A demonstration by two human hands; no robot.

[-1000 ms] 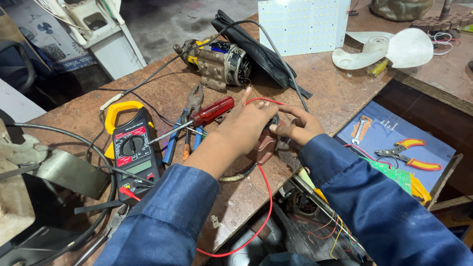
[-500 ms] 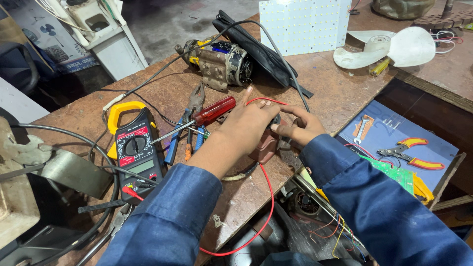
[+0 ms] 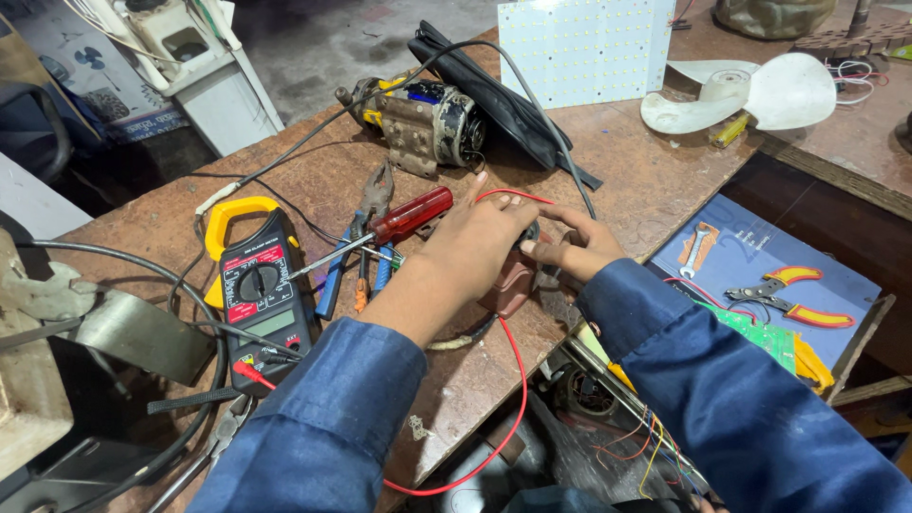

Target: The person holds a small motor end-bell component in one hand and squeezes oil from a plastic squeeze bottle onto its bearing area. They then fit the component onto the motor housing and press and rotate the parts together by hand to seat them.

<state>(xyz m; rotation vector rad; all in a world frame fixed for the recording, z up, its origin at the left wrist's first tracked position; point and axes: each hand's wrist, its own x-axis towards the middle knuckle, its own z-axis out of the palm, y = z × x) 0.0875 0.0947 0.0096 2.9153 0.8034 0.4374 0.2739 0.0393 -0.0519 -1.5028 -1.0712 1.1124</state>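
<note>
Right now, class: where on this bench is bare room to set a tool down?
Bare wood lies between the motor, the LED panel and the fan blade. It is crowded around the left hand, right hand, screwdriver and clamp meter.

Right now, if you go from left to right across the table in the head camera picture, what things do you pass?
Yellow clamp meter → red-handled screwdriver → left hand → right hand → red-handled cutters on the blue board.
</note>
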